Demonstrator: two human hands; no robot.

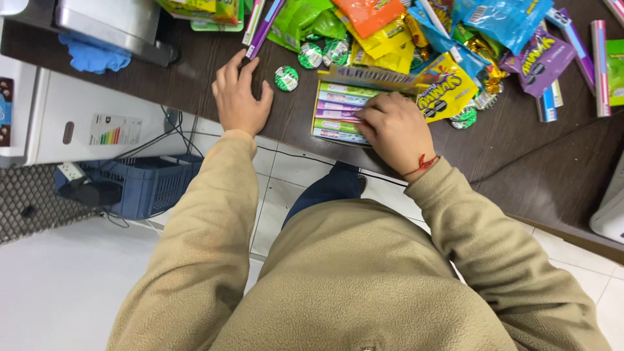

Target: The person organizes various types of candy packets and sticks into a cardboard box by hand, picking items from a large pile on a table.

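My right hand (395, 127) rests on a small open box of candy sticks (341, 110), its fingers pressing on a purple stick among green, purple and blue ones. My left hand (239, 97) lies palm down on the dark wooden counter (182, 78), fingers apart, its fingertips touching the end of long purple and green candy sticks (260, 26). A round green-wrapped sweet (286, 78) sits between my two hands. A red thread band circles my right wrist.
A heap of bright candy bags (455, 39) in yellow, blue, purple, green and orange covers the counter's far side. A grey metal device (117, 23) and blue cloth (91, 55) sit at the left. Below stand a white appliance (84, 123) and a blue basket (149, 185).
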